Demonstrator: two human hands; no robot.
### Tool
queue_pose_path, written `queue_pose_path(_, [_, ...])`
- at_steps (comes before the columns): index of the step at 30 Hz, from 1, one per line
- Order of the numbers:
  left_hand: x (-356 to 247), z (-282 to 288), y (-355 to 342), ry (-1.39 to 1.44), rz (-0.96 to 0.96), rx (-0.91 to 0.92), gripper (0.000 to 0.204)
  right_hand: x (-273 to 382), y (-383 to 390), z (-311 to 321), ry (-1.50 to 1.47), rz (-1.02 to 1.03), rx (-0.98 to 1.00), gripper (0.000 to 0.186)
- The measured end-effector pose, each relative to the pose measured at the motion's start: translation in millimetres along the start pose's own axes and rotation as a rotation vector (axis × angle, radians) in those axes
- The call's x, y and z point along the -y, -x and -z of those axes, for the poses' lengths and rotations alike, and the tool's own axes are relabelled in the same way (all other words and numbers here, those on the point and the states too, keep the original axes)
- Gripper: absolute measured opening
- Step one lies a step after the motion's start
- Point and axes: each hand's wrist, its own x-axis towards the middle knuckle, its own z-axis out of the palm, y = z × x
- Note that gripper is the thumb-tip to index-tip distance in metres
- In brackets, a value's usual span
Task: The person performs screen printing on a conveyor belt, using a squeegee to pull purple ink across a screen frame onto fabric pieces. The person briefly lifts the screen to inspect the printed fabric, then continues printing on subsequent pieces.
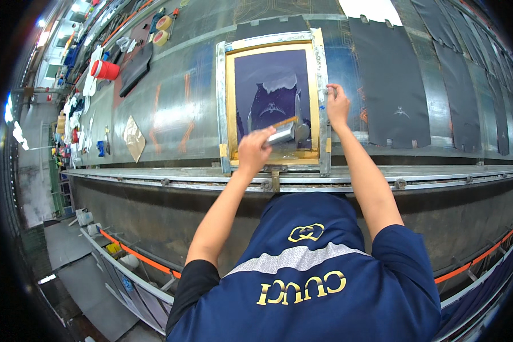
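A printing screen (228, 102) in a metal frame with a yellowish inner border lies on the long table in front of me, its mesh dark purple with a glossy patch and a pale design. My left hand (255, 147) grips a squeegee (281, 132) with a metal holder and an orange-brown blade, held tilted over the lower part of the mesh. My right hand (337, 108) holds the right side rail of the frame with curled fingers, above the level of my left hand.
Dark fabric panels (389, 85) lie to the right. Leftward are tape rolls (162, 29), a red container (105, 69), a black pad (135, 72) and a tan paper sheet (135, 138). A metal rail (205, 179) runs along the near edge, with an orange bar (142, 255) below.
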Motion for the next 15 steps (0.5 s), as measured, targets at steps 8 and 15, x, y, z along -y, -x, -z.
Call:
queue_pose_path(8, [19.0,-1.8,-141.8,-0.246,-0.029,0.036,0.03,-1.6,1.6,2.5,-0.058,0.092,-0.026,0.019])
queue_pose_path(15, [21.3,-16.0,-147.0,-0.291,-0.332,0.267,0.039,-2.9,2.9,1.2,-0.111,0.073,-0.035,0.02])
